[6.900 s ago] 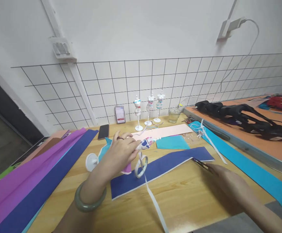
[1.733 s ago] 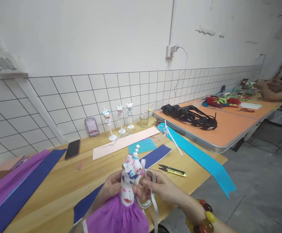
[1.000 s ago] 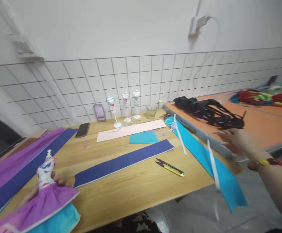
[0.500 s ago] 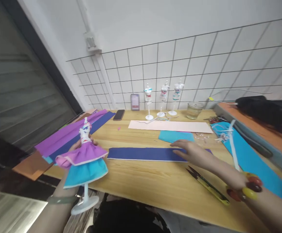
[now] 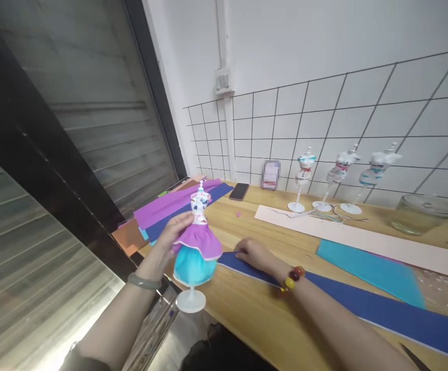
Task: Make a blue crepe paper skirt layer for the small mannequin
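My left hand (image 5: 173, 233) is closed around a small dress form (image 5: 199, 208) on a round white stand, holding it upright near the table's front left edge. The form wears a purple upper ruffle (image 5: 201, 241) over a turquoise skirt (image 5: 195, 268), both with pale hems. My right hand (image 5: 255, 253) rests at the left end of a long dark blue fabric strip (image 5: 378, 301), its fingers bent together on the cloth. The wrist and forearm cover part of that strip. A dark pointed blade tip (image 5: 415, 356) shows at the lower right.
Three dress forms (image 5: 304, 170) stand at the back, near a glass jar (image 5: 420, 214). A pale pink strip (image 5: 343, 234) and a turquoise piece (image 5: 371, 270) lie ahead. Purple fabric (image 5: 170, 206), a dark phone (image 5: 239, 191) and a propped picture-like card (image 5: 271, 175) are leftward.
The view has turned left. My right hand has moved along the dark blue strip to its left end, its fingers now bent. My left hand still holds the dressed form.
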